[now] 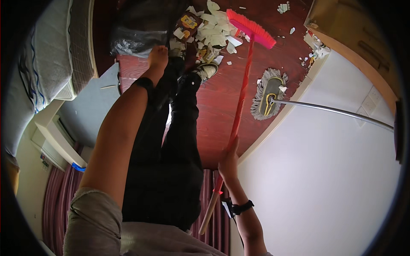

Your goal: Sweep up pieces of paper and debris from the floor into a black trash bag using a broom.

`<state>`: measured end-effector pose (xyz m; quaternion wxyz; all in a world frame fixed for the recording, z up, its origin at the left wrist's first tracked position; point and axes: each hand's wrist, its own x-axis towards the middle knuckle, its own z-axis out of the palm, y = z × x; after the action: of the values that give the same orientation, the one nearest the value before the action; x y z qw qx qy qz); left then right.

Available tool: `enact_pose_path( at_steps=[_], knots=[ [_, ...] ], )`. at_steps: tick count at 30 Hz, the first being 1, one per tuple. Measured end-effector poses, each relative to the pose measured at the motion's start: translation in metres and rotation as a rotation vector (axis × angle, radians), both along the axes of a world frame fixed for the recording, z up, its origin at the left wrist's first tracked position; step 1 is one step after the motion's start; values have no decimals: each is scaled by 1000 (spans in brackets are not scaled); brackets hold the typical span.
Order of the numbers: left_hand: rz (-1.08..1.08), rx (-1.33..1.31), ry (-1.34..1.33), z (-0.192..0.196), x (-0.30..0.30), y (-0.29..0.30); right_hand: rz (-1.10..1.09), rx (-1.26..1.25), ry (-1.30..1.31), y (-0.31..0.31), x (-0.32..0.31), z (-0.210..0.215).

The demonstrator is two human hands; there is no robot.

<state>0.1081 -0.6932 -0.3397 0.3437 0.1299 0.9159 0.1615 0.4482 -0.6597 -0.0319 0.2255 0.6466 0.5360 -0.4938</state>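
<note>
My right hand (229, 164) is wrapped round the red handle of a broom (242, 91). The broom's pink-red bristled head points away from me, at the right side of a heap of crumpled paper scraps and wrappers (213, 30) on the floor. At the far left, my left hand (158, 56) is closed on the near edge of a black plastic bag (139, 27). The bag spreads beside the heap, and its inside is hidden from here. My shoe (208, 71) stands just in front of the litter.
A grey string mop (270, 96) lies on the red floor (213, 123) to the right, its metal pole crossing the white wall (324, 170). More scraps (318, 49) sit along the wall by a wooden piece of furniture (358, 25). A mattress (51, 47) is at the left.
</note>
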Motion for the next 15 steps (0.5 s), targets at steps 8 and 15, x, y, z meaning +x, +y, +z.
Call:
enact_pose_path(
  at_steps=[8, 15],
  knots=[
    [140, 296, -415, 7, -8, -9, 105, -303, 241, -41, -66, 83],
    [11, 145, -89, 4, -65, -43, 32, -467, 324, -35, -51, 134]
  ],
)
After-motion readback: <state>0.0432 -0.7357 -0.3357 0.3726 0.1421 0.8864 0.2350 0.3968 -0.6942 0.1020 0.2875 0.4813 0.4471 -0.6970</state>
